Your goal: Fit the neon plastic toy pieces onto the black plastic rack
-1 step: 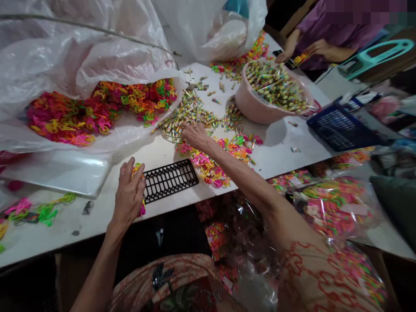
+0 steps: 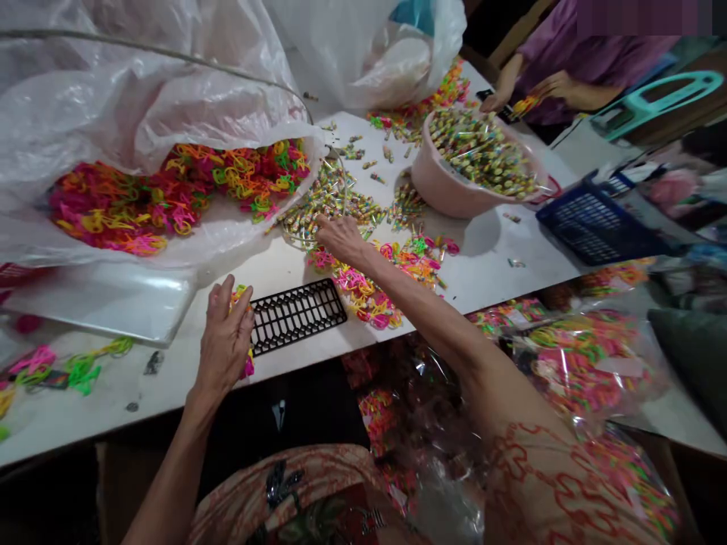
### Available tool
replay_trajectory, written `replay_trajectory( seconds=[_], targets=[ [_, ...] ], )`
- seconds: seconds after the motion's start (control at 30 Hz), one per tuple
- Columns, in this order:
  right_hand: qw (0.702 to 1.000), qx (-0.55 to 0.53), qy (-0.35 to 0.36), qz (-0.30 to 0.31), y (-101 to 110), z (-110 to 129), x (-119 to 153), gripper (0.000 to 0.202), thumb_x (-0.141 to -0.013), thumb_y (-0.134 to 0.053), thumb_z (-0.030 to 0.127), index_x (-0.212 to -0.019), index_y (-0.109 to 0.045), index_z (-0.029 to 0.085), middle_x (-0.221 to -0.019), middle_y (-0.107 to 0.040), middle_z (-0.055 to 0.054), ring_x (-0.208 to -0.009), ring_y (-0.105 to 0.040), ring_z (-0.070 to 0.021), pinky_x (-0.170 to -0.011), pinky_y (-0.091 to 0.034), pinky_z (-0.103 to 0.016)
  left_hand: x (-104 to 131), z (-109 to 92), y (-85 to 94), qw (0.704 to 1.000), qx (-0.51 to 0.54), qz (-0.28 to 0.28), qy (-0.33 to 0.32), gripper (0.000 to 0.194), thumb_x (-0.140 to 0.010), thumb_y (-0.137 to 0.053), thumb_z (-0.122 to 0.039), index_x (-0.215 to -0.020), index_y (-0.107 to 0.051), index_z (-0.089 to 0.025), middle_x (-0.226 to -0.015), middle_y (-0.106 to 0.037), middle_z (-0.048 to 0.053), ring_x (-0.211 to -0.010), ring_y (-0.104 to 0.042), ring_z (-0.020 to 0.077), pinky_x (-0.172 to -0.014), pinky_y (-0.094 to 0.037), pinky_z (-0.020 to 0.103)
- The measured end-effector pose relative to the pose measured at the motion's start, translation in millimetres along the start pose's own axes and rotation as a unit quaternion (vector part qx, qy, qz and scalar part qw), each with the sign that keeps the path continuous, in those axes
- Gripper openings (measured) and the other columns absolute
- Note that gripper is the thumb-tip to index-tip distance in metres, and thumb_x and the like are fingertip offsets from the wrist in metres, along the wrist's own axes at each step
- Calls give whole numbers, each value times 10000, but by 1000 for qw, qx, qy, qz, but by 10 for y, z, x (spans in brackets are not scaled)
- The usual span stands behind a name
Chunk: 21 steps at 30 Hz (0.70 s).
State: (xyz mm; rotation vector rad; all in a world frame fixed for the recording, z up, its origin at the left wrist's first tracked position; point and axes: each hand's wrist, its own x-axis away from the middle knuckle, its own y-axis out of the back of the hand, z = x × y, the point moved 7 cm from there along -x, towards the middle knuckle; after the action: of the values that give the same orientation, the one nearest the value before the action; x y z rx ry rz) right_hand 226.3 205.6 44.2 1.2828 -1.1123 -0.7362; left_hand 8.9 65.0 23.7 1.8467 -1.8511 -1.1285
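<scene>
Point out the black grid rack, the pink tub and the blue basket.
Black grid rack (image 2: 299, 316), head view: middle of its lattice.
Pink tub (image 2: 448, 187), head view: its outer wall.
Blue basket (image 2: 594, 225), head view: its slotted side.

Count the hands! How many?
4: left hand at the black plastic grid, right hand at the small tubes, a co-worker's hand and other hand near the pink basin.

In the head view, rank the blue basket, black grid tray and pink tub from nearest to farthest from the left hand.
From the left hand:
1. Black grid tray: right beside the fingers, on the hand's right.
2. Pink tub: farther right, toward the table's far side.
3. Blue basket: farthest right, beyond the tub.
</scene>
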Motion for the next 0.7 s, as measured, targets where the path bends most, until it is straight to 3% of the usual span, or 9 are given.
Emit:
replay_trajectory(
  seconds=[0.13,0.27,0.37,0.47,0.53,0.6,0.7],
  targets=[
    [999,-1,4,-49,22,67,203,363,-907,-349,45,-1066,-668,109,-1207,-605,-189,-939,-593,-235,-742,-411,-324,41,-80,110,999,-30,-30,-30,399,-966,-424,-334,-1342,-554,-297,-1539,-408,51,-1481,-232,247,-1204,-218,509],
    [980,-165,-32,-104,5,137,514,286,-834,-458,55,-1036,-648,123,-1000,-658,-126,-830,-562,-193,-699,-376,-285,74,-79,65,998,-47,4,-29,432,-975,-388,-354,-1373,-525,-254,-1496,-467,81,-1487,-211,248,-1199,-232,511],
    [909,-402,-22,-106,-233,365,670,183,-710,-594,94,-881,-640,136,-788,-612,-24,-696,-518,-137,-650,-375,-249,77,-50,37,999,-45,12,-16,448,-982,-358,-355,-1386,-509,-231,-1493,-471,80,-1497,-176,231,-1210,-219,493],
    [787,-611,-17,-83,-570,727,738,115,-651,-661,177,-717,-569,160,-674,-524,41,-599,-471,-97,-586,-375,-223,72,-31,26,999,-40,20,-8,452,-987,-340,-363,-1386,-507,-229,-1501,-463,72,-1498,-173,222,-1214,-213,486],
    [719,-691,-32,-60,-773,988,760,146,-655,-664,226,-701,-535,175,-637,-499,61,-558,-461,-89,-551,-380,-218,70,-23,24,999,-37,24,-6,456,-989,-329,-371,-1388,-503,-233,-1513,-446,68,-1498,-168,223,-1213,-214,491],
    [685,-724,-54,-50,-907,1219,785,137,-667,-652,236,-722,-538,182,-618,-494,68,-553,-471,-94,-544,-391,-218,68,-21,24,999,-34,25,-7,459,-990,-321,-380,-1393,-494,-245,-1525,-430,58,-1499,-168,225,-1213,-209,499],
    [684,-723,-78,-62,-970,1454,846,82,-691,-631,213,-726,-564,182,-624,-491,62,-591,-482,-105,-575,-401,-222,64,-26,19,999,-34,22,-8,458,-989,-319,-390,-1394,-488,-259,-1529,-426,47,-1498,-174,218,-1217,-199,496]
  ],
)
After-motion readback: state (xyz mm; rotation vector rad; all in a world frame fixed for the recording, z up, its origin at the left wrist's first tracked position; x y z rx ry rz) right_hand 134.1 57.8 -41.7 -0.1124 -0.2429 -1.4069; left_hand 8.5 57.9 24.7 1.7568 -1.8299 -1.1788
